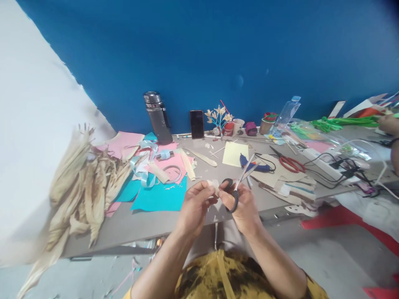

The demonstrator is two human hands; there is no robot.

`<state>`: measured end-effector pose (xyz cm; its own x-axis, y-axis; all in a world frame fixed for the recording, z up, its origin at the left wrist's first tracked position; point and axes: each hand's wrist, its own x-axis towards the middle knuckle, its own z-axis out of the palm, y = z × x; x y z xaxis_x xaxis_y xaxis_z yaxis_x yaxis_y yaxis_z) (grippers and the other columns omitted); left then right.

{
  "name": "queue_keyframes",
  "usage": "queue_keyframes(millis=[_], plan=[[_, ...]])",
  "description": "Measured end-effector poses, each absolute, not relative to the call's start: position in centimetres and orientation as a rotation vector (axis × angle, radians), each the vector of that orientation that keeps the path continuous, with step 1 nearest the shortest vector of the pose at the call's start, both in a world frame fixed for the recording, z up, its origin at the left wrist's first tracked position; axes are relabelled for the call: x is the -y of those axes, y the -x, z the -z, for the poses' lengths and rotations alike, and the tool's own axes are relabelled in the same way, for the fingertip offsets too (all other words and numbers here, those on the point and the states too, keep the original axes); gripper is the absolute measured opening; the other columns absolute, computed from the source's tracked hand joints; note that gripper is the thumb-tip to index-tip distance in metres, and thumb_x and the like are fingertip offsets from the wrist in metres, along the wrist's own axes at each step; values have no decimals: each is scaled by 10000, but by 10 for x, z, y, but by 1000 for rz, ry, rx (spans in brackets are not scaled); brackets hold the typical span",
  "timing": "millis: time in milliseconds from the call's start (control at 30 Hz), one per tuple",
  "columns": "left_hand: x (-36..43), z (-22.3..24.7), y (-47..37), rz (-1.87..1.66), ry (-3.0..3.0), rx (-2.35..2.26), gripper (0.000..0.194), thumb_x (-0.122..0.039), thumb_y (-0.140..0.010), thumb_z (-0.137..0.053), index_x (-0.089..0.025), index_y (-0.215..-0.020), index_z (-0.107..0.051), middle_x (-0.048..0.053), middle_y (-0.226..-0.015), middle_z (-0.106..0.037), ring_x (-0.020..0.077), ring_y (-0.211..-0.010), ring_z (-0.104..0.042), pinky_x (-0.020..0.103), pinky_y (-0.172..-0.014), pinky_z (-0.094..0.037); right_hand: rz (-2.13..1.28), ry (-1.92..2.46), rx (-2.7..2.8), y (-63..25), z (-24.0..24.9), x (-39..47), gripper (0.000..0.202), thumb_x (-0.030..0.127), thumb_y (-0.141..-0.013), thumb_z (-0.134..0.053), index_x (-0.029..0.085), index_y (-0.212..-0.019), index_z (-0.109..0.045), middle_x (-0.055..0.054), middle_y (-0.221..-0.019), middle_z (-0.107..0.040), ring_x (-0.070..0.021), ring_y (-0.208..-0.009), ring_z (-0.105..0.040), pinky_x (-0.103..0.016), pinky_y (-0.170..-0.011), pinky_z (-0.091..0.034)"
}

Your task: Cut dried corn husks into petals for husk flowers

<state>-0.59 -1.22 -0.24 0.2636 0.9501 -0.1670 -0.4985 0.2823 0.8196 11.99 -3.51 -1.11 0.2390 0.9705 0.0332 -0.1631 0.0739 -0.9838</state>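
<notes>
My left hand (198, 204) pinches a small pale piece of husk (213, 186) above the front part of the table. On my right hand (244, 207) hang black-handled scissors (236, 192), their blades parted and pointing up and away from me. Fingertips of my right hand also meet the pale piece, close to those of my left. Behind the hands lie a yellow paper square (234, 153) and a blue glue gun (255, 165). Turquoise paper (162, 197) is left of my left hand.
Dried corn husks (90, 191) pile up at the left. A flask (158, 120), an upright phone (196, 124) and husk flowers (219, 116) stand along the wall. Red scissors (291, 164), gloves (286, 189) and a power strip (327, 166) lie right; another person's hand (389, 123) is far right.
</notes>
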Motion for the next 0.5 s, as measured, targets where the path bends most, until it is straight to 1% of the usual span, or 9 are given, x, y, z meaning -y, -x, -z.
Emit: queue_keyframes(millis=[100, 167, 200, 267, 367, 433, 500], plan=[[12, 2, 10, -1049, -785, -719, 228, -346, -767, -693, -157, -652, -637, 36, -710, -609, 149, -697, -552, 276, -679, -457, -1086, 1168, 968, -123, 10, 36, 236, 345, -698, -732, 169, -815, -629, 15, -639, -588, -110, -547, -485, -226, -508, -408], [10, 1, 16, -1009, -881, -724, 270, -392, -801, -645, -149, -686, -669, 49, -724, -610, 161, -707, -558, 275, -662, -447, -1119, 1193, 1023, -128, 8, 37, 237, 338, -675, -742, 162, -789, -633, 16, -624, -571, -108, -543, -472, -224, -494, -390], [9, 1, 19, -983, -943, -744, 258, -381, -796, -649, -148, -689, -674, 45, -708, -603, 156, -690, -553, 268, -652, -436, -1145, 1209, 1068, -131, 7, 38, 235, 328, -661, -751, 158, -778, -638, 15, -623, -570, -107, -545, -472, -223, -491, -383], [6, 1, 25, -929, -1058, -805, 181, -299, -755, -687, -151, -654, -657, 28, -647, -587, 135, -637, -528, 253, -640, -413, -1201, 1237, 1168, -138, 4, 37, 229, 308, -648, -762, 152, -774, -652, 16, -627, -572, -106, -552, -472, -220, -494, -370], [3, 3, 29, -852, -1140, -861, 131, -206, -712, -706, -149, -615, -639, 24, -596, -593, 123, -607, -517, 245, -642, -404, -1257, 1247, 1236, -148, 1, 33, 219, 306, -663, -756, 152, -791, -667, 29, -616, -557, -97, -543, -447, -217, -492, -340], [4, 4, 28, -852, -1055, -852, 136, -214, -703, -730, -147, -627, -639, 20, -603, -597, 117, -604, -524, 249, -652, -424, -1235, 1211, 1186, -152, 3, 31, 235, 332, -676, -761, 153, -794, -666, 27, -626, -555, -98, -547, -437, -221, -498, -334], [6, 4, 24, -902, -851, -813, 171, -247, -698, -762, -156, -653, -624, 6, -625, -591, 113, -611, -537, 256, -657, -452, -1158, 1168, 1114, -154, 8, 30, 268, 386, -704, -762, 155, -795, -661, 15, -652, -564, -109, -573, -451, -228, -523, -355]])
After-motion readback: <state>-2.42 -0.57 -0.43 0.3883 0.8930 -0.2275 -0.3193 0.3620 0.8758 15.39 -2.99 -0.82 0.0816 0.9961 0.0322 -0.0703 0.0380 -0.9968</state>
